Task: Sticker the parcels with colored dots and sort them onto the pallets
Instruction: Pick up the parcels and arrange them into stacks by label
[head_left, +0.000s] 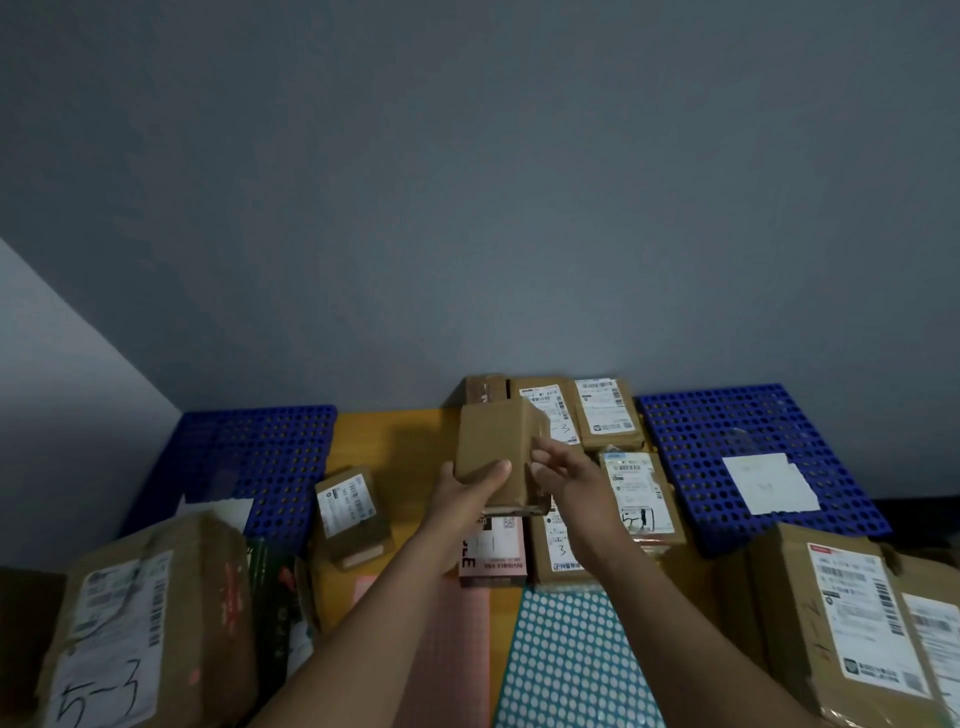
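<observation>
A small plain brown parcel (493, 449) is held up over the middle of the yellow table (395, 441). My left hand (467, 488) grips its lower left side, thumb across the front face. My right hand (563, 470) touches the parcel's right side with its fingertips. Below my arms lie a pink sticker sheet (457, 639) and a teal sheet of white dots (571, 665). A blue pallet (270, 447) sits at the left and another blue pallet (737, 431) at the right, the right one bearing a white paper (769, 483).
Several labelled brown parcels (602, 410) are stacked at the table's back and right of centre. One small parcel (350, 512) stands left of my arms. Large boxes sit at the near left (145, 623) and near right (841, 613). A grey wall rises behind.
</observation>
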